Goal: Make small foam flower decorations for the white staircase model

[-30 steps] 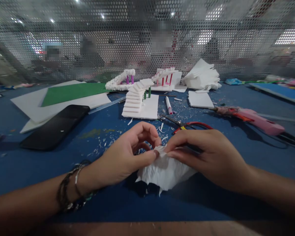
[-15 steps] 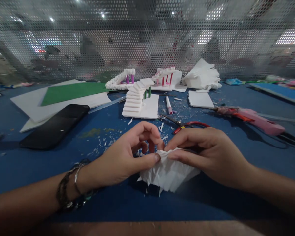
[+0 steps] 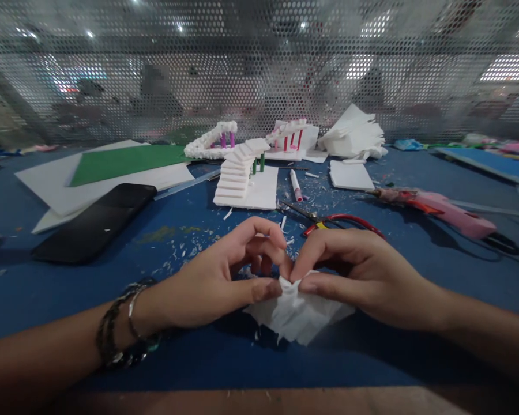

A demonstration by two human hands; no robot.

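Observation:
Both my hands pinch the top edge of a crumpled white foam sheet (image 3: 298, 314) that rests on the blue table (image 3: 47, 288) in front of me. My left hand (image 3: 225, 276), with bracelets on the wrist, grips it between thumb and curled fingers. My right hand (image 3: 358, 274) pinches the same edge from the right, fingertips almost touching the left ones. The sheet's ragged lower edge fans out below my hands.
Red-handled scissors (image 3: 337, 221) lie just beyond my right hand. A pink glue gun (image 3: 441, 206) is at right, a black phone (image 3: 95, 222) at left. White foam staircase models (image 3: 242, 173) (image 3: 292, 138), a marker (image 3: 296, 184), green and white sheets (image 3: 125, 163), foam stacks (image 3: 354, 138) and a perforated screen (image 3: 259, 63) stand behind.
My hands have drawn closer together and slightly lower, bunching the sheet's top edge tighter between the fingertips. The rest of the table is unchanged.

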